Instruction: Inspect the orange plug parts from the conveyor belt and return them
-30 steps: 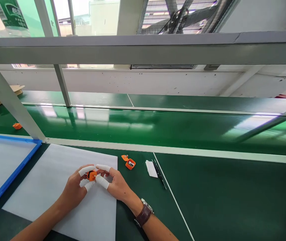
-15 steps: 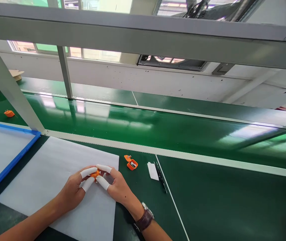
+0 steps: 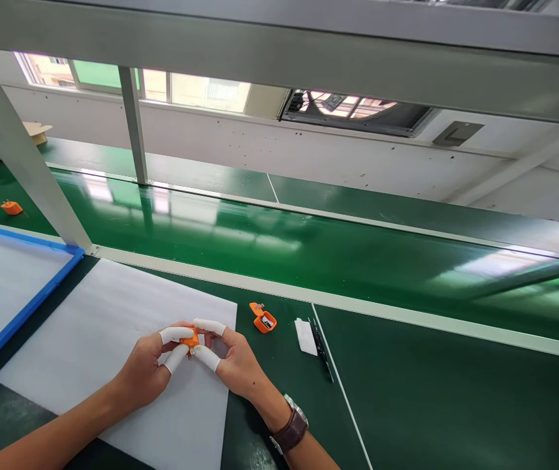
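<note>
A small orange plastic part is pinched between the fingertips of both hands, just above a white foam sheet. My left hand and my right hand both wear white finger cots and are closed on the part. A second orange part, open with dark insides showing, lies on the green bench to the right of my right hand. A brown watch sits on my right wrist.
A white slip and a thin black tool lie beside the second part. A blue-framed tray is at the left. Behind runs a glossy green conveyor belt with another orange part on it. Grey frame bars cross overhead.
The view has tilted down and slightly right. My hands stay together on the orange part, which has been turned a little between the fingertips.
</note>
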A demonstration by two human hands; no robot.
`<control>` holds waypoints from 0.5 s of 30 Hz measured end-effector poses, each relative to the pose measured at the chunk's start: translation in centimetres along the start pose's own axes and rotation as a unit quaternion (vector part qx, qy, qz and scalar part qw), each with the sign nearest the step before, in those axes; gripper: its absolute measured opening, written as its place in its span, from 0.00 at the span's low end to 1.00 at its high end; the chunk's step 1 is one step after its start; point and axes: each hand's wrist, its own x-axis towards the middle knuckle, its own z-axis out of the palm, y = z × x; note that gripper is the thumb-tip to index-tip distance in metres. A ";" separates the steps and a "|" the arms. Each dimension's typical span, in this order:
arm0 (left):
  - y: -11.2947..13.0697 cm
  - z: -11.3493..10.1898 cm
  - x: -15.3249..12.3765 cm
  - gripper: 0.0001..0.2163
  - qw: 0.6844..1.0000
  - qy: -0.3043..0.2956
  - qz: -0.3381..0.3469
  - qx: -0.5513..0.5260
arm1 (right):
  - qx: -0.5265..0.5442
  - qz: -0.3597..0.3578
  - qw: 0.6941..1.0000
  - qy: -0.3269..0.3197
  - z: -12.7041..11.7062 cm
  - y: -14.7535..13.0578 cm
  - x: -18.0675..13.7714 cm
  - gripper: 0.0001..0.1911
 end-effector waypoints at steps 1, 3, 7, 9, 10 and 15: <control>0.1 0.0 0.0 0.16 1.000 0.007 -0.005 -0.006 | 0.003 -0.001 1.000 -0.007 0.0 0.1 0.0 0.22; 0.4 0.1 0.1 0.15 1.000 0.018 -0.014 -0.021 | 0.006 -0.011 1.000 -0.019 -0.1 0.1 -0.1 0.23; 0.9 0.0 0.2 0.13 0.999 0.025 -0.006 -0.025 | 0.002 -0.024 1.000 -0.016 0.0 0.2 -0.3 0.23; 1.0 0.0 0.2 0.11 1.000 0.021 -0.004 -0.020 | 0.009 -0.024 1.000 -0.006 0.2 0.3 -0.3 0.24; 1.0 0.0 0.2 0.09 1.000 0.018 -0.005 -0.017 | 0.015 -0.023 1.000 -0.002 0.3 0.4 -0.3 0.23; 0.8 0.1 0.3 0.04 1.000 0.012 -0.015 -0.018 | 0.048 -0.028 0.998 0.020 0.6 0.3 0.0 0.23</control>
